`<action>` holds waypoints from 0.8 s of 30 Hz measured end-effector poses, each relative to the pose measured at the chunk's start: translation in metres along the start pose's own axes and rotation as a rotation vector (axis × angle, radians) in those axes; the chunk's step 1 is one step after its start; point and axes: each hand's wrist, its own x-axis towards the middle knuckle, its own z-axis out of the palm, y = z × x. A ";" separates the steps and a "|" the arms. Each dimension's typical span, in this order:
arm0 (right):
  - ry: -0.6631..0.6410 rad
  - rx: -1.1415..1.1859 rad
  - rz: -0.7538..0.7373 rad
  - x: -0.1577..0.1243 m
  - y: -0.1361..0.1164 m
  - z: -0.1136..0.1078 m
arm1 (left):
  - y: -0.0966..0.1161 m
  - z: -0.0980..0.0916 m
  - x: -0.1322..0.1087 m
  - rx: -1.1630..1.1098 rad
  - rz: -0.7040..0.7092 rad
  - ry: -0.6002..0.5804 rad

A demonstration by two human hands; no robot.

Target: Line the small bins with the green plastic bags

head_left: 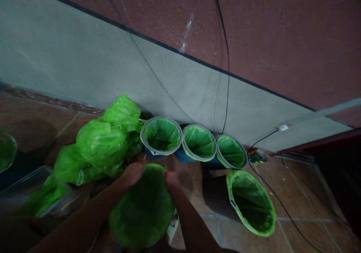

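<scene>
A green bin liner (142, 211) stands with its wide mouth towards me at the bottom centre, dark inside. I cannot tell what lies under its outer edge. My left hand (134, 174) grips the far rim on the left side, fingers closed and partly hidden. My right hand (171, 180) is closed on the same rim at the right, its fingertips hidden too. Just beyond the hands is a lined bin (162, 152) with a grey rim, the leftmost of three by the wall.
A second bin (199, 157) and a third (231, 162) continue the row. A brown lined bin (217, 196) leans right. Green bags (101, 144) are heaped left, near a clear plastic box (53, 208). A black cable (276, 200) crosses the tiles.
</scene>
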 end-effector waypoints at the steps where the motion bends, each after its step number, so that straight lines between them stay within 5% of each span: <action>1: 0.020 0.035 0.064 -0.008 0.003 0.001 | 0.002 -0.002 0.000 0.009 0.019 0.008; 5: 0.140 0.179 0.295 -0.046 0.017 0.015 | 0.002 -0.008 -0.003 0.040 0.062 0.069; 10: 0.285 0.195 0.377 -0.084 0.021 0.036 | -0.005 -0.016 -0.001 -0.049 0.042 0.201; 15: 0.409 0.087 0.288 -0.065 0.004 0.010 | 0.006 -0.011 0.006 -0.099 0.132 0.293; 20: 0.170 -0.041 -0.089 -0.010 -0.010 -0.023 | 0.022 0.002 0.008 -0.006 0.215 0.230; 24: -0.046 -0.043 -0.111 0.009 -0.007 -0.020 | 0.017 0.006 0.014 0.007 0.242 0.097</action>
